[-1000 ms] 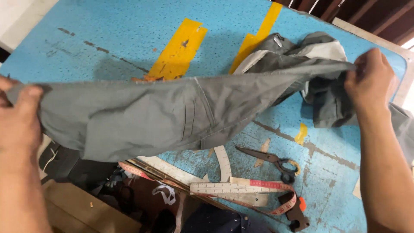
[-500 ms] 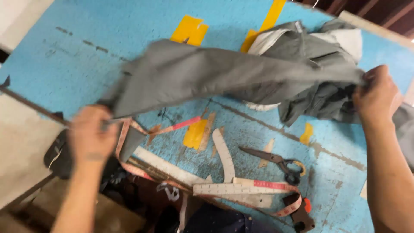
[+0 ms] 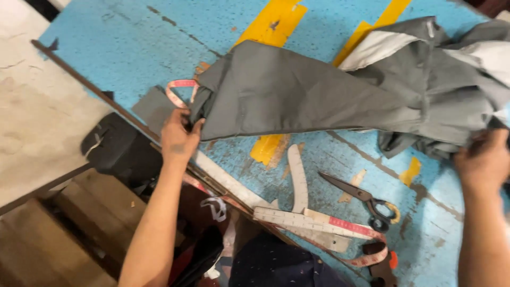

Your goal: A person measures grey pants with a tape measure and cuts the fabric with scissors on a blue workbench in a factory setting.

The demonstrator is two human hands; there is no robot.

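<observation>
Two hands, left hand [image 3: 178, 139] and right hand [image 3: 486, 162], and one grey garment [image 3: 319, 98] across the middle. One pair of scissors [image 3: 364, 199] at lower right. One straight ruler [image 3: 313, 222], one curved ruler [image 3: 298, 178] and one tape measure [image 3: 178, 87].

There was only the one camera, worn on my head, so no second view shared anything with it. It looked steeply down and slightly forward over the blue worktop [image 3: 106, 48], close enough that my forearms entered from the bottom edge of the frame. The worktop's near edge ran slantwise from upper left to lower middle, with floor showing beyond it at the left. My left hand [image 3: 178, 139] sat near that edge; my right hand [image 3: 486, 162] was at the frame's right border.
</observation>
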